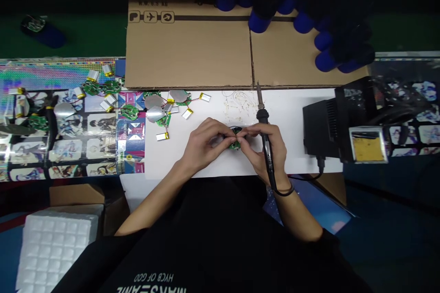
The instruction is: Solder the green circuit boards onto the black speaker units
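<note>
My left hand [205,144] is closed in a pinch on the edge of a small green circuit board [235,145] above the white work surface [185,158]. Thumb and forefinger of my right hand [277,151] meet the left fingertips over the same board. A black soldering iron [263,116] is tucked in my right hand, its metal tip pointing away from me. My fingers cover most of the board, so anything small pinched between them is hidden. Left of my hands lie several green boards [165,121] with silver discs, wired to small silver battery packs [162,137].
A cardboard box [189,55] borders the far side, with several dark-blue cylinders [259,22] on it. At right stands a black soldering station [321,126] beside a yellow sponge [367,148] in a tray. Pliers [51,116] lie left among more boards. Scraps [240,103] litter the white surface.
</note>
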